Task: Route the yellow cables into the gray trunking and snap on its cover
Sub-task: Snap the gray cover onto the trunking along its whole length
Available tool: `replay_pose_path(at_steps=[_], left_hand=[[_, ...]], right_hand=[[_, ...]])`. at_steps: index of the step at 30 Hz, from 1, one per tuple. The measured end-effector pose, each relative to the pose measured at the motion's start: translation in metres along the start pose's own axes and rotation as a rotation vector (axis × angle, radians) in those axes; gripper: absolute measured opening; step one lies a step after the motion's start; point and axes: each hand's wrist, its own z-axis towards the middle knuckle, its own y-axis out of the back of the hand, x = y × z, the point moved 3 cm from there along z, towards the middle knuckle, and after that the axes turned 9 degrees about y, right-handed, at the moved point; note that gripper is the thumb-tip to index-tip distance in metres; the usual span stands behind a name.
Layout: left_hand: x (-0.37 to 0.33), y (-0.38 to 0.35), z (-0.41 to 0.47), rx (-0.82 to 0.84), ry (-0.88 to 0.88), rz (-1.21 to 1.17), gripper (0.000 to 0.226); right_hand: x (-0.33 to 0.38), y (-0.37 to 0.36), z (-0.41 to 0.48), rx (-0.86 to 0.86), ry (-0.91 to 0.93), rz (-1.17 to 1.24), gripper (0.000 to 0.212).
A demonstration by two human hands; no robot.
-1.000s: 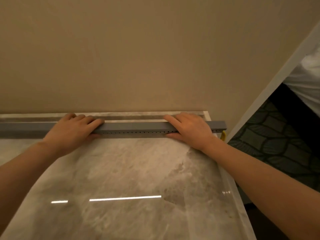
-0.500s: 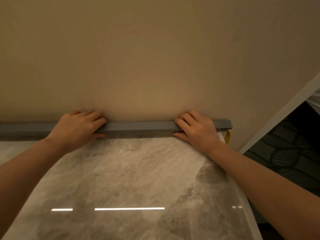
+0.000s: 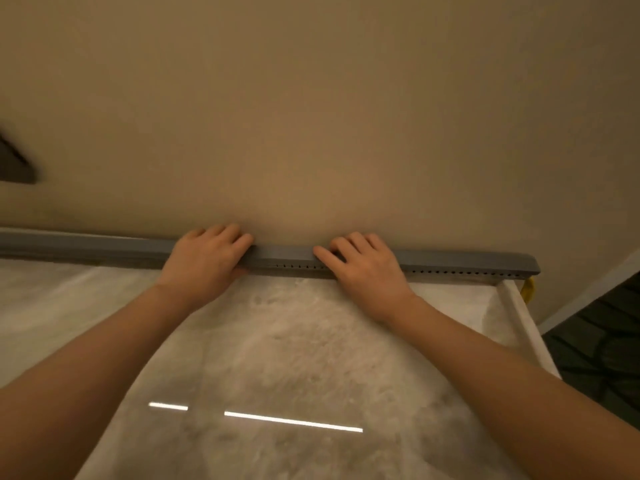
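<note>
The long gray plastic trunking (image 3: 284, 259) lies along the back of the glossy marble tabletop (image 3: 294, 341), against the beige wall (image 3: 311, 116). Pressing unevenly, we judge, could leave its cover (image 3: 460, 259) unclipped or pinch the yellow cable (image 3: 527, 289) peeking out at its right end. Its long axis runs left-right, perforated side facing us. Our left hand (image 3: 207, 263) grips it; our right hand (image 3: 367, 270) presses straight-fingered on top.

Right grip (image 3: 367, 271) has slid left along the trunking (image 3: 450, 261) toward left grip (image 3: 207, 258)
</note>
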Motion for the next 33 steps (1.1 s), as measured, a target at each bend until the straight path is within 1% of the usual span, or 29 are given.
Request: replay_pose_path(at_steps=[5, 9, 11, 14, 15, 17, 19, 21, 24, 29, 31, 33], left_hand=[[0.059, -0.004, -0.041, 0.03, 0.026, 0.025, 0.047], [0.129, -0.009, -0.075, 0.057, 0.071, 0.021, 0.05], [0.168, -0.014, -0.09, 0.09, 0.068, 0.015, 0.048], [0.232, -0.024, -0.11, 0.14, 0.06, -0.011, 0.042], [0.243, -0.026, -0.114, 0.148, 0.055, -0.021, 0.041], [0.28, -0.032, -0.127, 0.144, 0.069, -0.048, 0.04], [0.322, -0.039, -0.141, 0.131, 0.107, -0.083, 0.04], [0.356, -0.047, -0.152, 0.119, 0.166, -0.112, 0.04], [0.408, -0.06, -0.171, 0.111, 0.255, -0.132, 0.038], [0.471, -0.08, -0.194, 0.077, 0.366, -0.215, 0.032], [0.486, -0.087, -0.203, 0.059, 0.478, -0.322, 0.035], [0.495, -0.096, -0.213, 0.04, 0.659, -0.499, 0.041]], right_hand=[[0.058, -0.013, 0.075, 0.024, 0.036, 0.057, 0.031], [0.117, -0.023, 0.145, 0.051, 0.027, 0.104, 0.032], [0.149, -0.028, 0.181, 0.069, 0.006, 0.114, 0.031], [0.195, -0.035, 0.238, 0.091, -0.078, 0.146, 0.03], [0.203, -0.035, 0.248, 0.09, -0.111, 0.152, 0.029], [0.229, -0.04, 0.279, 0.102, -0.147, 0.162, 0.026], [0.257, -0.046, 0.316, 0.125, -0.15, 0.196, 0.031], [0.278, -0.05, 0.343, 0.136, -0.155, 0.218, 0.034], [0.309, -0.056, 0.383, 0.121, -0.18, 0.266, 0.033], [0.346, -0.07, 0.426, 0.074, -0.208, 0.323, 0.03], [0.357, -0.079, 0.44, 0.052, -0.225, 0.342, 0.029], [0.366, -0.088, 0.449, 0.045, -0.246, 0.362, 0.029]])
